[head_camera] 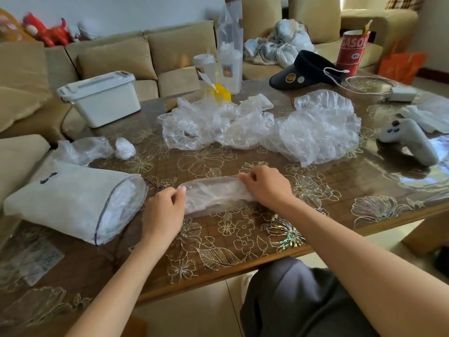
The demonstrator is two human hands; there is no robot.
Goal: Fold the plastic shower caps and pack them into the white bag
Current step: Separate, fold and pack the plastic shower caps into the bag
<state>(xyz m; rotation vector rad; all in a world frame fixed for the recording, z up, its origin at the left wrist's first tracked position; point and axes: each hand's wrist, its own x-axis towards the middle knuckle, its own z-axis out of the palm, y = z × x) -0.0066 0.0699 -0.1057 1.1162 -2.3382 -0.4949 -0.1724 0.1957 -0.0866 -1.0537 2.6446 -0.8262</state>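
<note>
A clear plastic shower cap (213,195), folded into a long flat strip, lies on the table in front of me. My left hand (165,210) pinches its left end and my right hand (264,183) pinches its right end. To the left lies the white bag (65,200) on its side, its mouth facing right with folded caps visible inside. A heap of loose crumpled shower caps (262,125) covers the middle of the table behind the strip. Two small bunched caps (97,147) sit beyond the bag.
A white lidded box (102,98) stands at the back left, a game controller (408,139) at the right, a black visor (306,71), a red cup (352,52) and clear bottles (228,62) at the back. The table (243,242) has a floral cover. Sofas surround it.
</note>
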